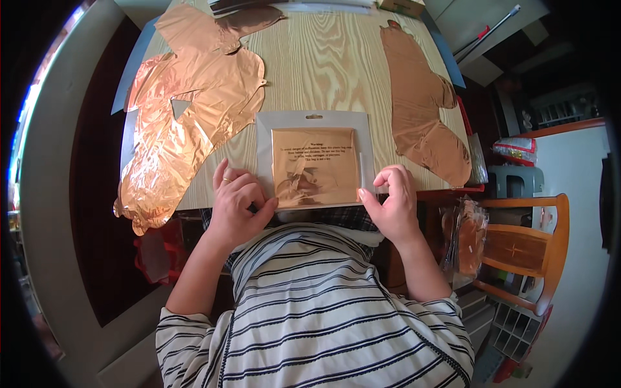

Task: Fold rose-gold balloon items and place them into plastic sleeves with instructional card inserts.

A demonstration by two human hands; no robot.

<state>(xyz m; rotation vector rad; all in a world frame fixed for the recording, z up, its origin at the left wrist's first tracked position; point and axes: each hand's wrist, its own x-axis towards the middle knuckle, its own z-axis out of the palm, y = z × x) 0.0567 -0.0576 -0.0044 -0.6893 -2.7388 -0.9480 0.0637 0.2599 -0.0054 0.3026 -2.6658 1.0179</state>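
Observation:
A flat clear plastic bag (315, 121) with a hang hole lies at the table's front edge, a folded rose-gold foil balloon (315, 184) inside and dark print on its front. My left hand (239, 204), wearing a ring, is closed at the bag's lower left corner, thumb against it. At the lower right corner, my right hand (393, 205) has its thumb on the bag and its fingers curled in. To the left lies a large, flat, shiny rose-gold foil balloon (194, 110), hanging over the front edge. A duller foil balloon (420, 97) lies at the right.
All this rests on a wood-grain table (317, 64). A wooden chair (517, 249) stands at the right, with a clear bag of copper-coloured pieces (469, 236) by it. A grey plastic stool (515, 181) is behind. A cardboard box (401, 6) sits at the far edge.

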